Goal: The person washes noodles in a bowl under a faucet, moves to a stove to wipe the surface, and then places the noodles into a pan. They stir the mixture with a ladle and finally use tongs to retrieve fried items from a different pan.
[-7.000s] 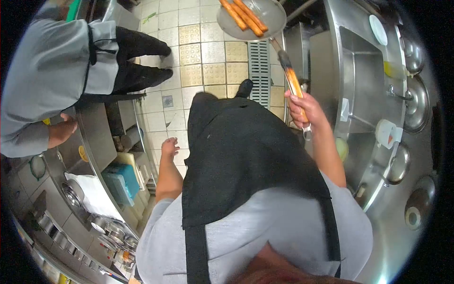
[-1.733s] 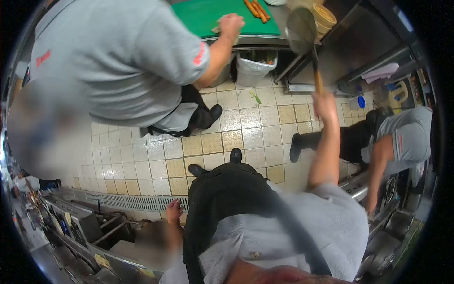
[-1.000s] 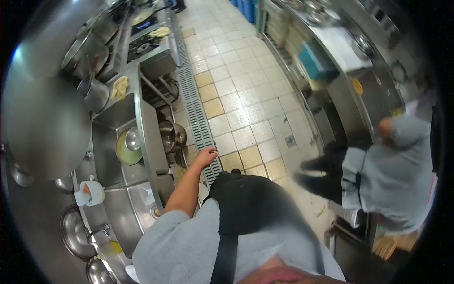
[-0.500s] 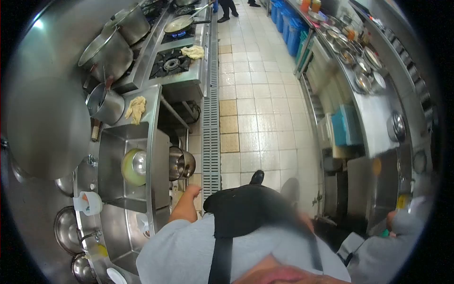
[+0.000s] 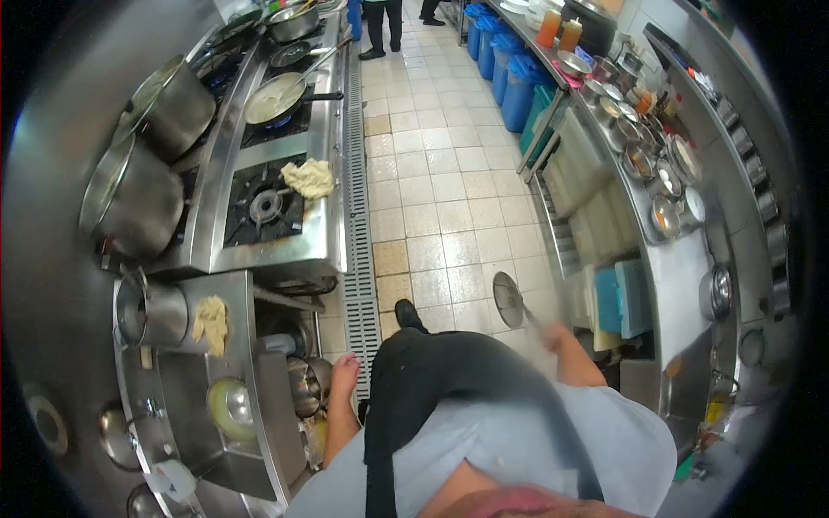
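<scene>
My right hand [image 5: 557, 338] grips the handle of a round strainer [image 5: 508, 300], held out over the tiled floor and slightly blurred. On the other side of my body hangs my left hand [image 5: 345, 371], beside the sink cabinet and the floor drain, with nothing in it and its fingers loosely apart. A pan [image 5: 275, 97] of pale food with a long utensil in it sits on a lit burner ahead on the left. Nearer, a crumpled cloth [image 5: 308, 178] lies at the edge of an unlit burner [image 5: 266, 205].
Large pots [image 5: 138, 203] stand along the left. A sink [image 5: 173, 380] holding a bowl [image 5: 231, 406] is close at left. The right counter [image 5: 678, 276] carries many metal bowls. Blue bins [image 5: 518, 82] line the aisle's right; a person's legs [image 5: 382, 26] are far ahead.
The stove and pots appear nearer and lower in view. My right hand has come out from beside my body, showing the strainer. The co-worker's sleeve at lower right has left the view.
</scene>
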